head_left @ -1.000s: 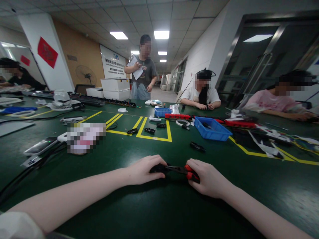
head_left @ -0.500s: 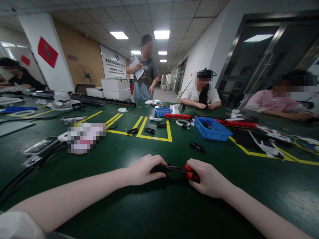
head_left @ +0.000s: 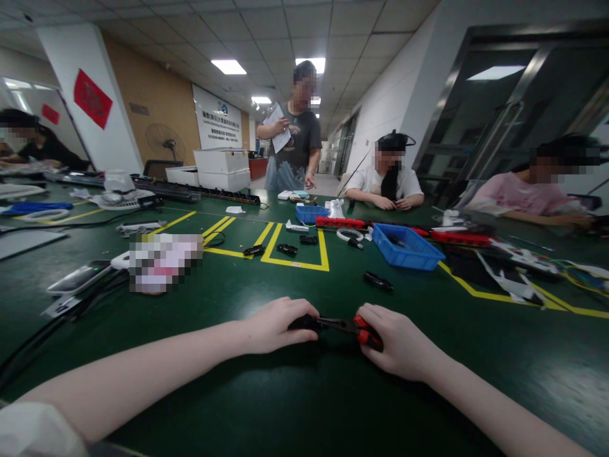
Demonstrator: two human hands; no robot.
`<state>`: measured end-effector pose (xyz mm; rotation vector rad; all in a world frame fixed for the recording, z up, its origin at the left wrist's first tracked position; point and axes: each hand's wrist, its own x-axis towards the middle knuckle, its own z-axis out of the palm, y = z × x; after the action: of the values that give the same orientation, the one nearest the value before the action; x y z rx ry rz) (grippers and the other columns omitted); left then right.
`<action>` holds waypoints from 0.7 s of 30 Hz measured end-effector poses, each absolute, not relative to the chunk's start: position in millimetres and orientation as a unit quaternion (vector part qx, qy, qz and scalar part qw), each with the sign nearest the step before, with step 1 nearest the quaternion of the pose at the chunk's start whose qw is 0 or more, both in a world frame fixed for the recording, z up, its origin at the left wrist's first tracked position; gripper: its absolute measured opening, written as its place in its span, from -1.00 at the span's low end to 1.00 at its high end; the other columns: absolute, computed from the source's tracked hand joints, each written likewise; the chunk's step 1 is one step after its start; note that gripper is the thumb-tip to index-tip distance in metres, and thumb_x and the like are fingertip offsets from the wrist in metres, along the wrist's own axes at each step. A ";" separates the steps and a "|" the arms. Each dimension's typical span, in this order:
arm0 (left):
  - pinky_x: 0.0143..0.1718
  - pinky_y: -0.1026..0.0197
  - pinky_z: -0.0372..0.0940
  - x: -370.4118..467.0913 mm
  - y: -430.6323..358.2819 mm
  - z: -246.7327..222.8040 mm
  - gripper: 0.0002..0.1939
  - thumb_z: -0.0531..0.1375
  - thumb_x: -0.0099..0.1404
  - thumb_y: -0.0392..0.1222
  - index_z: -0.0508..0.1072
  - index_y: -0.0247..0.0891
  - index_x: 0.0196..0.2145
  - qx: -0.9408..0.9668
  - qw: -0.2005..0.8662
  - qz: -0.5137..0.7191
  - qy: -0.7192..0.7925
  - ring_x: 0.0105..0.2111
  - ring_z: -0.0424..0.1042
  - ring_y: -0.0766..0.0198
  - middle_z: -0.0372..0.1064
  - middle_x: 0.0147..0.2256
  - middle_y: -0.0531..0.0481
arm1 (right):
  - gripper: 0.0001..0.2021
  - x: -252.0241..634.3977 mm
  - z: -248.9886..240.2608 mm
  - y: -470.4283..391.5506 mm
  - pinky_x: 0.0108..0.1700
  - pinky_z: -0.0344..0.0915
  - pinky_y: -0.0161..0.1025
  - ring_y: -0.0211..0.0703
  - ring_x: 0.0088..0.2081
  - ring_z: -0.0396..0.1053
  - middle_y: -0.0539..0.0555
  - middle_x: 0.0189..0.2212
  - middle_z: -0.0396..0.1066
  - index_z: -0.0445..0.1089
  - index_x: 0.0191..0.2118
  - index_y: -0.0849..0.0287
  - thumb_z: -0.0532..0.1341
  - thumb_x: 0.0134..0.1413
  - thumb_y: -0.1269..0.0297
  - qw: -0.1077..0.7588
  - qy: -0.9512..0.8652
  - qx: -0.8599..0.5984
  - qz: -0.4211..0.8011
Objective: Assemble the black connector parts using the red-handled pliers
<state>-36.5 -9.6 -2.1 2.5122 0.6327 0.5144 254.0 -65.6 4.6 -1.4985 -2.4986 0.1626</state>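
Observation:
My left hand (head_left: 280,325) is closed around a small black part (head_left: 303,322) above the green table (head_left: 228,406). From the right, my right hand (head_left: 394,339) grips the red-handled pliers (head_left: 362,330), whose dark jaws point left and meet the end of the black part. Whether the jaws are clamped on it is too small to tell. Beyond my right hand lies another black part (head_left: 379,281). Further back, black pieces (head_left: 287,249) lie in and beside a yellow-taped outline.
A blue tray (head_left: 406,246) stands behind my right hand, with a smaller blue tray (head_left: 311,214) beyond it. At the left are a phone-like device (head_left: 78,278), cables and a blurred pinkish item (head_left: 166,263). One person stands across the table; others sit around it.
The standing person across the table has moved to the right and looks nearer. My hands, the black part and the pliers are nearly where they were.

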 end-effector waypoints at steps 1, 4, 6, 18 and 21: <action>-0.09 0.16 0.31 -36.7 -9.4 -2.4 -0.71 0.24 0.40 -0.05 0.40 -0.19 0.01 0.921 0.252 0.193 0.227 -0.10 0.48 0.15 0.47 -0.07 -0.05 | -0.77 253.9 4.9 -65.9 -0.19 0.40 -0.08 -0.06 -0.24 0.43 0.11 -0.22 0.45 0.34 -0.15 0.10 0.21 0.03 0.22 0.111 -0.851 -0.511 0.056; -0.08 0.16 0.31 -37.3 -9.1 -2.7 -0.72 0.25 0.39 -0.09 0.39 -0.19 0.01 0.918 0.260 0.208 0.215 -0.07 0.47 0.15 0.45 -0.04 -0.06 | -0.78 253.5 6.1 -66.8 -0.19 0.40 -0.07 -0.05 -0.23 0.42 0.11 -0.22 0.45 0.34 -0.16 0.10 0.20 0.04 0.22 0.111 -0.849 -0.512 0.065; -0.05 0.14 0.30 -37.7 -9.1 -2.5 -0.73 0.25 0.39 -0.11 0.39 -0.19 0.00 0.918 0.259 0.213 0.210 -0.06 0.46 0.15 0.45 -0.03 -0.06 | -0.77 253.2 6.5 -67.2 -0.18 0.40 -0.07 -0.05 -0.23 0.42 0.11 -0.21 0.45 0.34 -0.15 0.10 0.20 0.04 0.22 0.112 -0.849 -0.511 0.070; 0.00 0.12 0.26 -37.6 -8.7 -4.8 -0.73 0.23 0.41 -0.08 0.40 -0.19 0.01 0.928 0.227 0.204 0.214 -0.04 0.46 0.15 0.47 -0.04 -0.05 | -0.78 250.6 7.8 -66.5 -0.20 0.37 -0.09 -0.05 -0.24 0.42 0.11 -0.24 0.45 0.33 -0.18 0.12 0.21 0.02 0.24 0.102 -0.850 -0.514 0.055; -0.01 0.12 0.27 -37.0 -9.4 -3.2 -0.72 0.22 0.42 -0.06 0.40 -0.19 0.02 0.928 0.229 0.196 0.221 -0.08 0.47 0.16 0.48 -0.05 -0.04 | -0.78 251.2 6.5 -66.5 -0.22 0.36 -0.09 -0.04 -0.25 0.41 0.12 -0.25 0.45 0.33 -0.18 0.12 0.21 0.01 0.24 0.106 -0.852 -0.510 0.044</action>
<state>-37.0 -9.4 -3.2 2.5542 0.6094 0.5383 251.2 -66.5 6.5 -1.5033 -2.5117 0.1294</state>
